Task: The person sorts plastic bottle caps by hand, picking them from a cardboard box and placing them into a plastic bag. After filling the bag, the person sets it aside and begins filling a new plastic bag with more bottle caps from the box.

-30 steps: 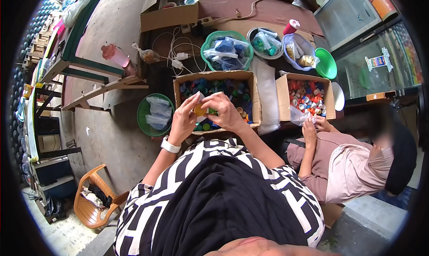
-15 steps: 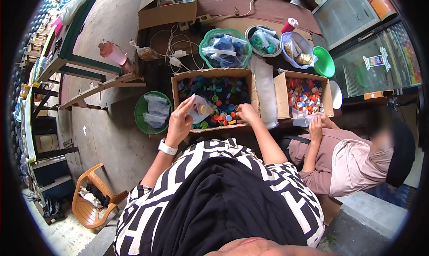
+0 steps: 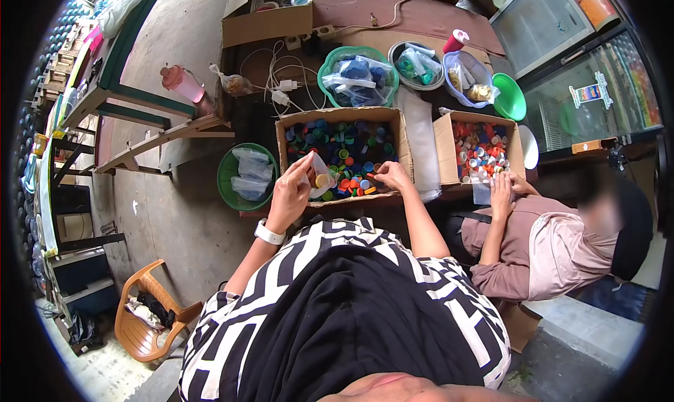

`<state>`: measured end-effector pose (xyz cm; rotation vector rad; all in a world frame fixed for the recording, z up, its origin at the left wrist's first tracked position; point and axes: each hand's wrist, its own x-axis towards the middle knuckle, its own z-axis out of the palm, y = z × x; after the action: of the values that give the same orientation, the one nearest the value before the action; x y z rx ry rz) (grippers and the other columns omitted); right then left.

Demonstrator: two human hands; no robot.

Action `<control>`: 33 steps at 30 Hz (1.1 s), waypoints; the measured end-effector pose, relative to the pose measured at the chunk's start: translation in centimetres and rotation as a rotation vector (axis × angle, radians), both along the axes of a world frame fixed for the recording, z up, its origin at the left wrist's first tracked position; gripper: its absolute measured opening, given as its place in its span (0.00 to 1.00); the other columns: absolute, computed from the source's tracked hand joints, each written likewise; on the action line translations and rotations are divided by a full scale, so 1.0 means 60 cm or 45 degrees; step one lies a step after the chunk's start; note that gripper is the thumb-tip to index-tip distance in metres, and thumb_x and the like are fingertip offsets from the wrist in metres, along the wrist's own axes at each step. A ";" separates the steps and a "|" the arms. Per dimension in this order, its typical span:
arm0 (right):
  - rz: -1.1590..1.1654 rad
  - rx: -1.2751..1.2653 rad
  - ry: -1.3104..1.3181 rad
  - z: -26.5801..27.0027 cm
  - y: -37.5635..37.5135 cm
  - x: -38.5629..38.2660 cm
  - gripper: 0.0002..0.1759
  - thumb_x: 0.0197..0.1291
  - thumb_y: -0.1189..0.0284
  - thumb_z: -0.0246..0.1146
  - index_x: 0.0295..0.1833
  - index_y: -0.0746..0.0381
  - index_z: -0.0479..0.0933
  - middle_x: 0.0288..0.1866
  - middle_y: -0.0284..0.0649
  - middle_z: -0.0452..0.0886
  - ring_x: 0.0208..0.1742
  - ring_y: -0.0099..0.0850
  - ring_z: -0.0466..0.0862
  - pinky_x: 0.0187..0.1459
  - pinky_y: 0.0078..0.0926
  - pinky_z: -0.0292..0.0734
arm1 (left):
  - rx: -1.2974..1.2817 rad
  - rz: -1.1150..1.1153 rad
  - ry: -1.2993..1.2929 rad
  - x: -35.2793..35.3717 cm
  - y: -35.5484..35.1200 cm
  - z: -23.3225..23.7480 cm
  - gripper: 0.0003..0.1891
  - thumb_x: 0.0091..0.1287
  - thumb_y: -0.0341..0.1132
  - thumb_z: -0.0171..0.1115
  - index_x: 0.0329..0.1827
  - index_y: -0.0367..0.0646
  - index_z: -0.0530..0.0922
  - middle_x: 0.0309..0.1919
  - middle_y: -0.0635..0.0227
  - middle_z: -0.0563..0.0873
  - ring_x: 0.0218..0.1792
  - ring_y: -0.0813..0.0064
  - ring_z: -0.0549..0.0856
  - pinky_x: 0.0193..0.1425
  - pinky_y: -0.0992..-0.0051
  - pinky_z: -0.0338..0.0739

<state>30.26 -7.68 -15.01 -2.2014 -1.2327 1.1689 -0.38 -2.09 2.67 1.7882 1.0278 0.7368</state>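
Observation:
My left hand (image 3: 289, 198) is closed on the edge of a clear plastic bag (image 3: 320, 172), above the front left of a cardboard box (image 3: 406, 139). A few caps, one of them yellowish, show through the plastic. Loose bottle caps (image 3: 343, 153) in blue, green, orange and red fill the box. At the box's front right, my right hand (image 3: 396, 177) reaches in over the rim. Its fingers are pinched together at a reddish-orange bottle cap (image 3: 373, 177), partly covered by the fingertips.
On the left stands a green basket (image 3: 223, 180) with filled bags. Behind the box are a green bowl (image 3: 324, 79), a metal bowl (image 3: 393, 54) and a lilac basket (image 3: 447, 79). At right, a person (image 3: 554, 240) works at a smaller cap box (image 3: 444, 149). Plastic sheets (image 3: 423, 142) lie between the boxes.
The bag in my left hand has tilted and shifted slightly right and down. My right hand stays at the box's front right corner. The other person's hands have moved slightly right.

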 end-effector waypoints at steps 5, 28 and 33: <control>0.074 0.082 -0.073 -0.016 -0.004 -0.010 0.17 0.40 0.69 0.76 0.37 0.63 0.83 0.35 0.47 0.86 0.38 0.40 0.86 0.45 0.33 0.81 | 0.030 -0.023 0.024 -0.008 0.006 0.001 0.31 0.54 0.14 0.50 0.64 0.39 0.74 0.62 0.56 0.79 0.45 0.67 0.86 0.42 0.78 0.78; 0.076 0.603 0.567 0.230 0.042 -0.098 0.11 0.59 0.76 0.66 0.47 0.65 0.81 0.42 0.40 0.86 0.45 0.26 0.85 0.49 0.24 0.79 | -0.141 0.025 -0.036 0.006 -0.004 0.000 0.33 0.55 0.14 0.44 0.67 0.41 0.72 0.62 0.56 0.77 0.38 0.71 0.86 0.33 0.78 0.84; 0.358 -0.107 -0.041 0.046 0.005 -0.014 0.17 0.49 0.64 0.72 0.41 0.64 0.83 0.43 0.46 0.86 0.45 0.39 0.87 0.46 0.37 0.81 | -0.109 0.038 -0.040 0.008 -0.012 -0.004 0.34 0.55 0.13 0.44 0.68 0.41 0.72 0.63 0.58 0.77 0.34 0.75 0.85 0.30 0.79 0.83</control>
<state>29.41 -7.36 -12.27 -2.1636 -1.5735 1.3161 0.11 -2.83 2.41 1.6864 1.0518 0.7265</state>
